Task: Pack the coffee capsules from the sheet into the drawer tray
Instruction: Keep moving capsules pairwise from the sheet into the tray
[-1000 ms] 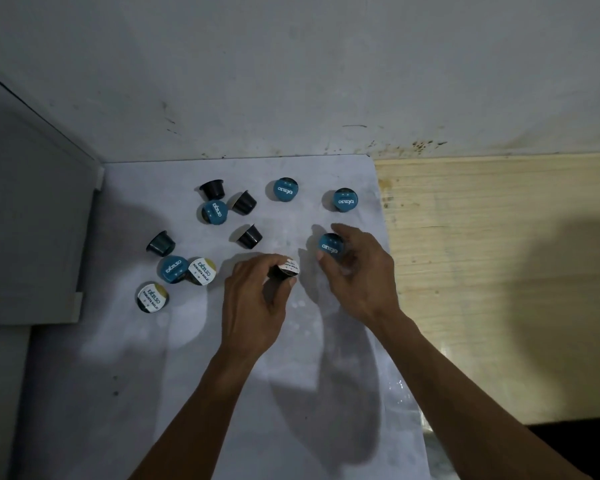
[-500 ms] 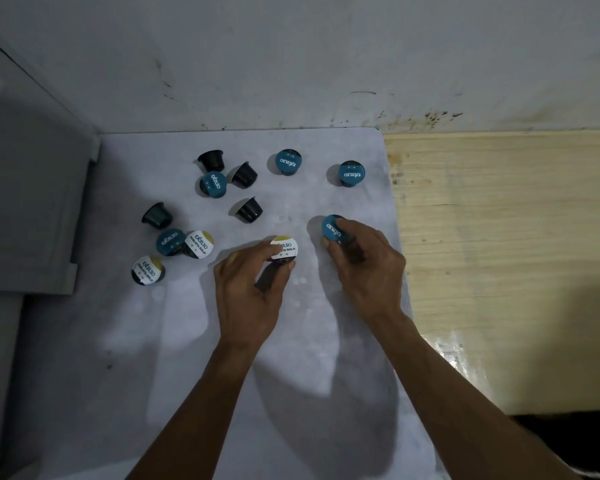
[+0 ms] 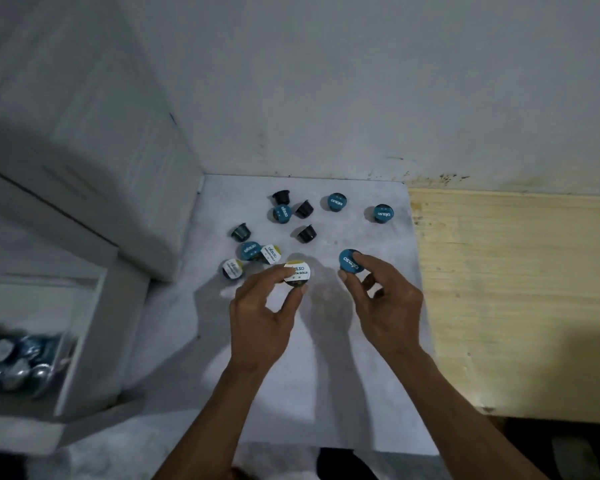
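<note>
1. Left hand (image 3: 260, 313) is raised over the white sheet (image 3: 326, 375); thumb and forefinger pinch a white-and-gold-lidded capsule (image 3: 297, 273), lid facing the camera. The other fingers curl loosely beneath it.
2. Right hand (image 3: 383, 303) pinches a blue-lidded capsule (image 3: 349, 260) between thumb and fingertips, lid tilted toward the camera. Both held capsules sit above the middle of the sheet, apart from each other.
3. Loose capsules on the sheet, far half:
   - two blue-lidded ones near the back edge, one (image 3: 336, 201) centre, one (image 3: 382, 213) nearer the sheet's right edge;
   - a third blue-lidded one (image 3: 282, 213) touching or just beside a dark capsule (image 3: 280, 196) behind it;
   - two more dark capsules lying tilted, (image 3: 304, 208) and (image 3: 306, 233);
   - a dark greenish capsule (image 3: 241, 232) toward the left.
4. Left cluster: a blue-lidded capsule (image 3: 249, 251) just beside a white-and-gold one (image 3: 271, 254); another white-lidded one (image 3: 232, 268) sits nearer the camera, close to the left hand's fingers.
5. Drawer tray (image 3: 80, 341) is at the left, lower than the sheet, blurred; its near compartment holds shiny blue and silver capsules (image 3: 11, 362). Count cannot be told.
6. Sheet lies on a pale wooden surface (image 3: 516, 289), against a white wall (image 3: 361, 81). A white cabinet block (image 3: 84, 133) stands left of the sheet.
</note>
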Action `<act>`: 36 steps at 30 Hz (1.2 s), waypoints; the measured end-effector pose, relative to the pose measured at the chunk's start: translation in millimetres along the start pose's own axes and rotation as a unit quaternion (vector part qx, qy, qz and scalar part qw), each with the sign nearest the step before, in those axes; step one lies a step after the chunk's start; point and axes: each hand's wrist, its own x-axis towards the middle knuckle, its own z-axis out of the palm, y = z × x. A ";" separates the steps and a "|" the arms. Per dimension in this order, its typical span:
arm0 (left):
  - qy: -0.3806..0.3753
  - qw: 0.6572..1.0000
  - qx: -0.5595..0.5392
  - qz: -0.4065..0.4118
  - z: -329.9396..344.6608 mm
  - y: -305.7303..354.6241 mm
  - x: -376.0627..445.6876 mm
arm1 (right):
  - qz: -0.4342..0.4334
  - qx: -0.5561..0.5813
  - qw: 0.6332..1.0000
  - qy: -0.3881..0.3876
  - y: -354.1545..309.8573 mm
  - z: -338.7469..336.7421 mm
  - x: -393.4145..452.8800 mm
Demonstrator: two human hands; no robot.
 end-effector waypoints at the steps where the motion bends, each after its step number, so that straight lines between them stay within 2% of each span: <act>1: 0.012 1.000 0.005 0.002 -17.2 7.7 2.3 | -0.009 0.000 1.000 0.001 -17.7 1.7 -1.3; 7: 0.056 0.998 0.002 0.009 -146.5 29.1 4.6 | -0.063 0.022 0.998 0.005 -139.9 29.5 -27.8; 12: 0.088 0.993 0.052 0.053 -306.7 15.6 -27.1 | -0.069 0.078 0.994 -0.014 -253.5 80.6 -95.1; 16: 0.084 0.991 0.104 0.020 -399.2 -10.9 -47.1 | -0.077 0.066 0.993 -0.058 -308.0 116.2 -133.2; 20: 0.084 0.988 0.132 -0.011 -485.7 -30.5 -50.8 | -0.045 0.069 0.990 -0.113 -369.9 156.1 -164.3; 26: 0.055 0.983 0.163 -0.066 -542.3 -61.2 -16.8 | -0.033 0.054 0.986 -0.154 -415.0 199.5 -147.5; 32: -0.030 0.976 0.196 -0.091 -551.9 -124.0 25.4 | 0.007 0.045 0.983 -0.177 -390.1 264.6 -128.7; 36: -0.127 0.961 0.226 -0.093 -548.2 -164.1 58.7 | 0.029 0.020 0.976 -0.217 -367.4 309.9 -118.6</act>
